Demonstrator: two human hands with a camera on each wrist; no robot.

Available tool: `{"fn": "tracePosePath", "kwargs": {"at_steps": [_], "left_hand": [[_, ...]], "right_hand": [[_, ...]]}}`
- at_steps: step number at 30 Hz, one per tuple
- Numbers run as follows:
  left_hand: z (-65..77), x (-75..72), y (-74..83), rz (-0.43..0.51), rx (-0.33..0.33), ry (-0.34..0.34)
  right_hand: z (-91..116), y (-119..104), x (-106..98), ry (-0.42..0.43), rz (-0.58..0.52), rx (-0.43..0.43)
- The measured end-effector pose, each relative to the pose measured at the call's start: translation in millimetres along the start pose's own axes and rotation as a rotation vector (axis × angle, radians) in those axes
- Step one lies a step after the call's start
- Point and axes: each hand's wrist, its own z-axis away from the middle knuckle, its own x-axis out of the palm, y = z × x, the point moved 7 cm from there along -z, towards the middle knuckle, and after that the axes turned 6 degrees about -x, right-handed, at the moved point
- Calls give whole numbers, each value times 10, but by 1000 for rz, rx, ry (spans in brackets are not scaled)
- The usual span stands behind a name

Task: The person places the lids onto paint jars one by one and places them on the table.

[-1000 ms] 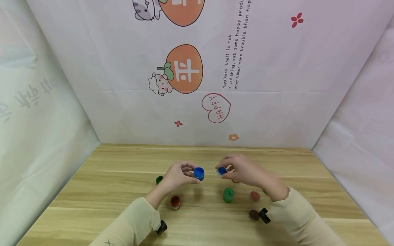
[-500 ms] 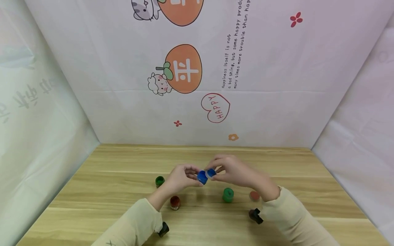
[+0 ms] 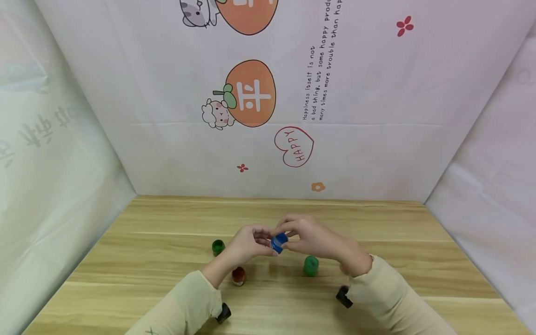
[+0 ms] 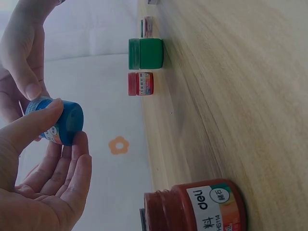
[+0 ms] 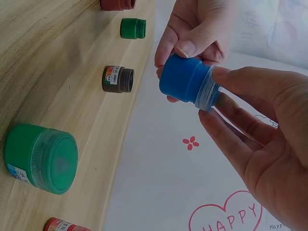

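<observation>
My left hand [image 3: 247, 244] grips a small blue paint jar [image 3: 278, 244] by its body, thumb on one side and fingers on the other. In the right wrist view, the jar [image 5: 182, 79] is held tilted, well above the table. My right hand [image 3: 311, 237] pinches a clear ribbed lid [image 5: 208, 89] between thumb and fingers. That lid sits over the jar's mouth, so the paint inside is hidden. The left wrist view shows the jar's printed label and my left thumb across it.
A lidded green jar [image 3: 311, 266] stands right of centre. Left of it are a red-brown jar [image 3: 238, 276] and a dark green one [image 3: 218, 247], both uncapped. The right wrist view adds a dark brown jar [image 5: 118, 79]. A printed white cloth [image 3: 368, 153] rises behind the table.
My right hand has moved left with the lid, from apart to over the mouth of the blue jar. The left hand has shifted slightly right and tilted the jar.
</observation>
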Motion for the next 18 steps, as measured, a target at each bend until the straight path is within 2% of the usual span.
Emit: {"fn": "tracePosePath", "kwargs": {"at_steps": [9, 18], "left_hand": [[-35, -11, -54, -5, -7, 13], [-32, -24, -49, 6, -27, 31]], "right_hand": [[-7, 12, 7, 4, -32, 6], [-31, -2, -14, 38, 1, -2]]}}
